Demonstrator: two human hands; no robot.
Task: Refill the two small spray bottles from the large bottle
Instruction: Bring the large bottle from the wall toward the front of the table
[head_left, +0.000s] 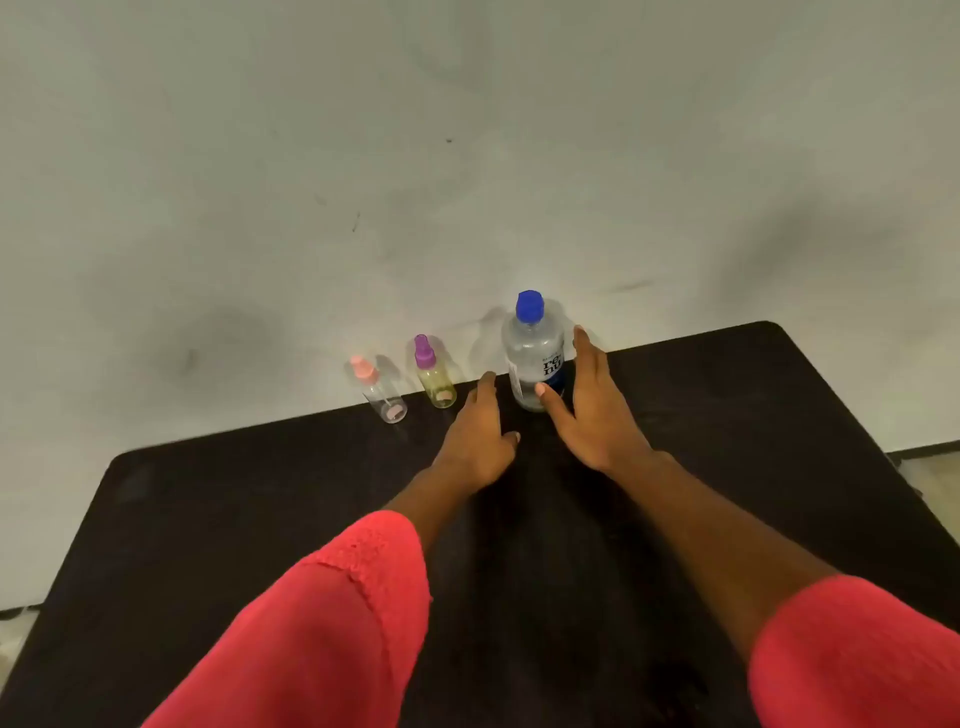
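Note:
A large clear bottle (532, 358) with a blue cap stands upright at the table's far edge. To its left stand a small yellowish spray bottle (435, 378) with a purple top and a small clear spray bottle (382, 393) with a pink top. My right hand (592, 410) is open beside the large bottle, thumb in front of its base, fingers along its right side. My left hand (480, 441) rests open on the table, left of the large bottle, holding nothing.
The dark table (208, 519) stands against a pale, scuffed wall (467, 156). Its far edge runs just behind the three bottles. Red sleeves cover both forearms near the camera.

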